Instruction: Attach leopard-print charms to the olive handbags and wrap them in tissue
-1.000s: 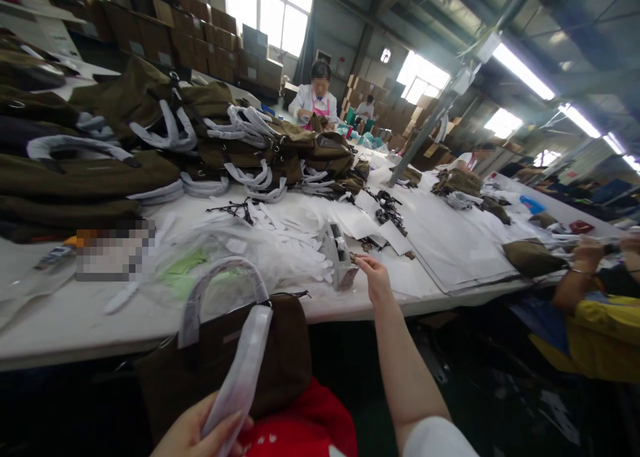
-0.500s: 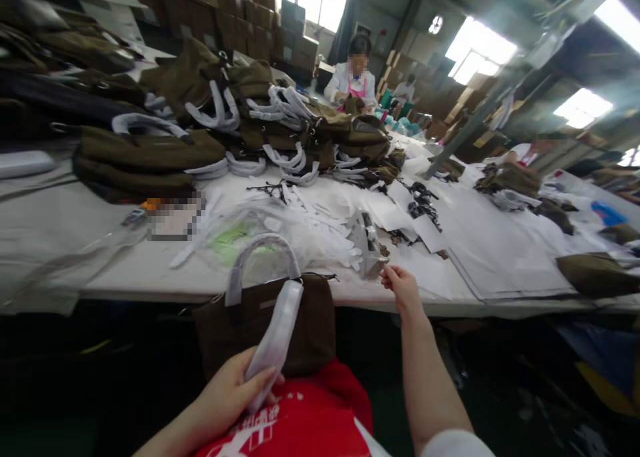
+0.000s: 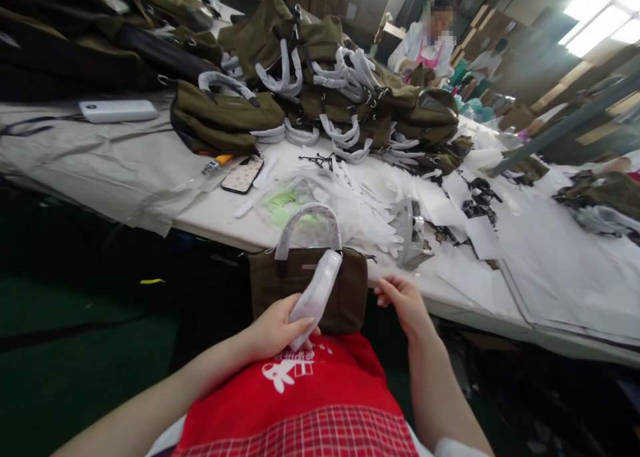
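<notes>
My left hand (image 3: 279,325) is closed around a bag handle (image 3: 320,289) covered in white wrapping. The handle belongs to an olive-brown handbag (image 3: 347,300), upright between my body and the table edge. Its other wrapped handle (image 3: 309,211) arches up behind. To the right of the bag, my right hand (image 3: 403,301) is raised near the table edge with fingertips pinched together. Whatever they hold, if anything, is too small to make out. Beyond that hand stands a grey tape dispenser (image 3: 411,237) on the table, not touched by it.
Several olive bags with wrapped handles (image 3: 343,133) are heaped along the back of the white table (image 3: 200,207). White strips (image 3: 367,213), a clear plastic bag with a green patch (image 3: 287,203), a phone (image 3: 243,175), a cutter (image 3: 217,164) and a white power bank (image 3: 119,111) lie nearer. A co-worker (image 3: 430,40) stands beyond.
My right hand has come away from the tape dispenser, back toward the bag. My left hand keeps its hold on the wrapped handle. The view has shifted left and downward.
</notes>
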`<state>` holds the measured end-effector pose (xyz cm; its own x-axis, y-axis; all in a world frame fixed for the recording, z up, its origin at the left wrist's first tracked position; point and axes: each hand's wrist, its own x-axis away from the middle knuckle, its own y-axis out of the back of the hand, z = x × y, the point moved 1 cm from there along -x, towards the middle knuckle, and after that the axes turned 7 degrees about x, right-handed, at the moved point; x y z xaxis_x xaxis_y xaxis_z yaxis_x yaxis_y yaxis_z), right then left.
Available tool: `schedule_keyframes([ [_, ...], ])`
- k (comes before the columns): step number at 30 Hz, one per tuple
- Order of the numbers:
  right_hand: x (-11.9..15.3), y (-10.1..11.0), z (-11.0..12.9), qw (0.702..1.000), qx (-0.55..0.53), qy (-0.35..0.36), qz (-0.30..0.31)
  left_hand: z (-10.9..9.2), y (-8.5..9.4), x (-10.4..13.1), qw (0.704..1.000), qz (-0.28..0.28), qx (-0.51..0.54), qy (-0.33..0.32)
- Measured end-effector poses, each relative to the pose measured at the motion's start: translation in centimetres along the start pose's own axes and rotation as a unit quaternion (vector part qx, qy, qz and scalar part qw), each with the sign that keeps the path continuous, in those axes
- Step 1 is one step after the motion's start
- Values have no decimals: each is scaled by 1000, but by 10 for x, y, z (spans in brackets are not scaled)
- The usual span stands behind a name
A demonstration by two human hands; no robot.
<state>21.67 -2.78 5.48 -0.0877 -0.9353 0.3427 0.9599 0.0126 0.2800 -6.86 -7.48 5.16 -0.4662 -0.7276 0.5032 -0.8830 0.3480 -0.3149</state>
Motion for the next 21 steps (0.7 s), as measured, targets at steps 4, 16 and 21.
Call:
schedule_keyframes([
  [4,30,-66,27,986,-12,-15,169,-1,0,1,1000,0,-26,-17],
  [16,32,-112,17,975,76,-24,210,-9,0,4,962,-65,-235,-125],
  [21,28,-110,8,973,181,13,140,-10,-2,8,976,-48,-172,-123],
])
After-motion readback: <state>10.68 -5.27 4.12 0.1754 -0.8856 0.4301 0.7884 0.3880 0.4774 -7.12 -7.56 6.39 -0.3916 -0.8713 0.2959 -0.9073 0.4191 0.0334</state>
